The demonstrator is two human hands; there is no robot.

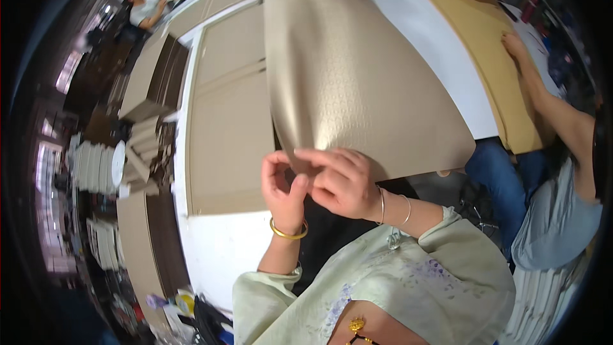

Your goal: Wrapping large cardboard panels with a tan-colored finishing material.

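- The tan sheet (357, 83), patterned and shiny, rises in front of the person, its long axis running from near to far; the far end runs out of view.
- Its left edge folds into a narrow curl by the hands; its near right corner points right, toward a co-worker's blue jeans (498, 179).
- The left hand (284, 185) is curled, thumb and fingers closed at the sheet's near left corner.
- The right hand (345, 182) pinches the same corner, fingers bent; the exact fingertip contact is hidden.
- Left of the sheet, a brown panel (230, 140) lies on the white surface (223, 255); the sheet hides its right side.
- Farther left stand stacked brown boards (143, 86).
- To the right lie yellow sheets (469, 38), with the co-worker's hand (513, 45) on their right edge.
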